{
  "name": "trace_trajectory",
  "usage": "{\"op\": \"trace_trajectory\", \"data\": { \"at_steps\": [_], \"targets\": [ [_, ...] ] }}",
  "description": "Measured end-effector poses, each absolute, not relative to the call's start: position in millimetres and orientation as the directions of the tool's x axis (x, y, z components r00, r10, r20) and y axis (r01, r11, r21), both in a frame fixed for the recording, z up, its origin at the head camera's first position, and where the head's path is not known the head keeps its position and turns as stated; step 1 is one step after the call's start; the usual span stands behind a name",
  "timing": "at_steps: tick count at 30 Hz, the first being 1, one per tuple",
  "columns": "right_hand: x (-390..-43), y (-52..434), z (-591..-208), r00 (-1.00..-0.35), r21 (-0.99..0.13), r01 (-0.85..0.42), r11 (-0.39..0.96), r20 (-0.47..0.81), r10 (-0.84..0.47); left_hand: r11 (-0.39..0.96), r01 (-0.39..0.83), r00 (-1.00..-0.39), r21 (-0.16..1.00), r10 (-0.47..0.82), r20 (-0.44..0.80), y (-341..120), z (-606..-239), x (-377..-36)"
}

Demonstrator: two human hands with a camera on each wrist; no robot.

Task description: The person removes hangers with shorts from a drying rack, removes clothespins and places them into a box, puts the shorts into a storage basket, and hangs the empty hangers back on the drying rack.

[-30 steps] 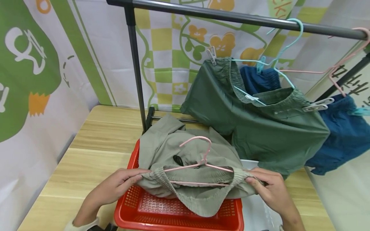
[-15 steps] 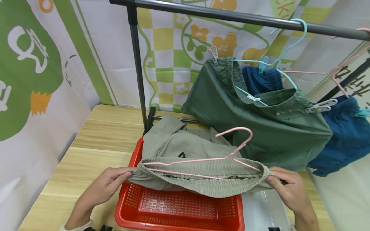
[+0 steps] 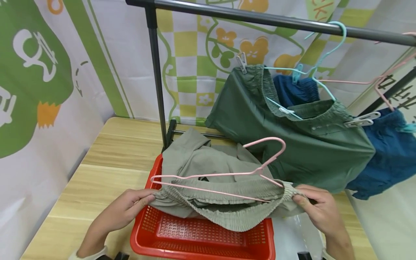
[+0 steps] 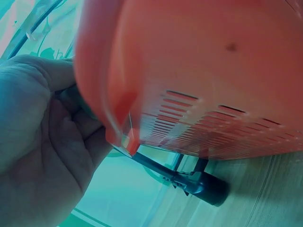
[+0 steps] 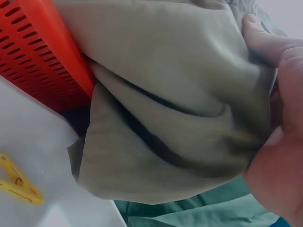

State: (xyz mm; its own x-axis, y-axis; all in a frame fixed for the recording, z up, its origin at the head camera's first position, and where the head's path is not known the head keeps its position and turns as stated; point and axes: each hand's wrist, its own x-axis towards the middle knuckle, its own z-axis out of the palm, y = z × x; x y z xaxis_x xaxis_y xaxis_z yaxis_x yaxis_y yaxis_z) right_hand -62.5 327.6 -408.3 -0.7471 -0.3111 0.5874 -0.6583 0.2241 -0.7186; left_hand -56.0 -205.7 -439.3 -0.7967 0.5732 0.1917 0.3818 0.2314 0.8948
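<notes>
My left hand [image 3: 128,207] pinches the left side of the elastic waistband of grey-green pants [image 3: 240,220], and my right hand [image 3: 320,209] grips the right side. Between them the waistband is stretched open. A pink hanger [image 3: 274,157] lies across that opening, hook up. Its left end pokes out over the waistband edge, while its right end sits inside. The rest of the pants is heaped over the back of a red basket [image 3: 201,231]. In the left wrist view the basket wall [image 4: 213,61] hides most of the pants. Bunched fabric [image 5: 165,94] fills the right wrist view.
A black rack bar [image 3: 247,16] runs overhead. Green shorts [image 3: 292,144] hang there, clipped to a light blue hanger, with blue shorts [image 3: 390,155] behind. Right of the basket stands a white bin [image 3: 289,234]; a yellow clothespin [image 5: 21,184] lies in it.
My hands first pull the waistband wider, then ease it in a little. The hanger shifts right, then its left end comes out over the waistband, having been inside before.
</notes>
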Motion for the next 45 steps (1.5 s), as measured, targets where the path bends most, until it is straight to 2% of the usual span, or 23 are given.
{"op": "trace_trajectory", "data": {
  "at_steps": [10, 15, 19, 25, 36, 42, 45],
  "targets": [
    [-62, 316, -399, -0.819, -0.695, -0.570, 0.439, 0.436, -0.373, 0.264, 0.400, -0.810, 0.878, 0.550, 0.204, -202, -439, -56],
    [-65, 311, -403, -0.800, -0.704, -0.589, 0.396, 0.439, -0.409, 0.255, 0.339, -0.833, 0.905, 0.528, 0.163, -203, -440, -56],
    [-67, 308, -407, -0.796, -0.728, -0.584, 0.359, 0.428, -0.429, 0.174, 0.330, -0.828, 0.928, 0.525, 0.196, -202, -441, -57],
    [-67, 303, -408, -0.833, -0.730, -0.538, 0.422, 0.382, -0.401, 0.098, 0.322, -0.814, 0.942, 0.536, 0.223, -202, -441, -58],
    [-68, 297, -408, -0.862, -0.707, -0.504, 0.497, 0.371, -0.347, 0.097, 0.396, -0.813, 0.913, 0.499, 0.300, -200, -443, -62],
    [-69, 295, -406, -0.869, -0.715, -0.490, 0.498, 0.355, -0.346, -0.041, 0.339, -0.828, 0.940, 0.462, 0.319, -201, -448, -67],
    [-69, 296, -406, -0.865, -0.707, -0.497, 0.502, 0.358, -0.352, -0.065, 0.313, -0.850, 0.948, 0.427, 0.310, -204, -452, -68]
  ]
}}
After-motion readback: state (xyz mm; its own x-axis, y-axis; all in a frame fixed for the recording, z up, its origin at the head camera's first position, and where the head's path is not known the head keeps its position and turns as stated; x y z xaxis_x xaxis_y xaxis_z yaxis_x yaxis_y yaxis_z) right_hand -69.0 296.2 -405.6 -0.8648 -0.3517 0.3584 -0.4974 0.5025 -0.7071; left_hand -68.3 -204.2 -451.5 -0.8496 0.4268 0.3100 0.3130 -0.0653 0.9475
